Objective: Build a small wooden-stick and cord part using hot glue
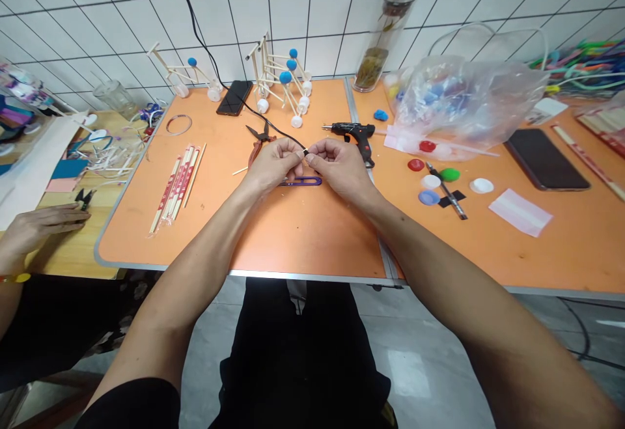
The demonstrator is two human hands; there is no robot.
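My left hand (pixel 274 163) and my right hand (pixel 336 165) meet over the orange table (pixel 303 234), fingertips pinched together on a small thin piece (pixel 305 153) where the black cable ends. I cannot make out exactly what the piece is. A purple utility knife (pixel 301 182) lies on the table just under both hands. Black-handled snips (pixel 260 135) lie just beyond my left hand, and a black glue gun (pixel 355 134) lies beyond my right hand.
Wrapped chopsticks (pixel 178 185) lie at left. Stick-and-ball models (pixel 283 81), a phone (pixel 234 97) and a bottle (pixel 385 32) stand at the back. A plastic bag (pixel 463 100), bottle caps (pixel 430 181), another phone (pixel 547 159) sit right. Another person's hand (pixel 39 227) rests at far left.
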